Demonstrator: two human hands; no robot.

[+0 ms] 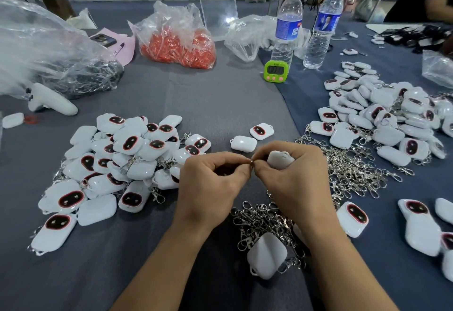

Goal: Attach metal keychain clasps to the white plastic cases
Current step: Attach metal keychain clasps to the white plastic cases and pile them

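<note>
My right hand (294, 178) grips a white plastic case (279, 159) above the middle of the table. My left hand (210, 183) pinches a small metal ring of a keychain clasp (252, 161) right at the case's edge, fingertips of both hands meeting there. A heap of silver clasps (267, 222) lies just below my hands, and another (348, 163) spreads to the right. White cases with clasps on them are piled at the left (117, 163). More white cases are heaped at the right (382, 114).
Two loose cases (252, 137) lie just beyond my hands, one (267, 254) near the front. A green timer (275, 70), two water bottles (286, 26), a bag of orange parts (179, 40) and a bag of dark parts (73, 65) stand farther back. Another person's arm (438, 4) is at the far right.
</note>
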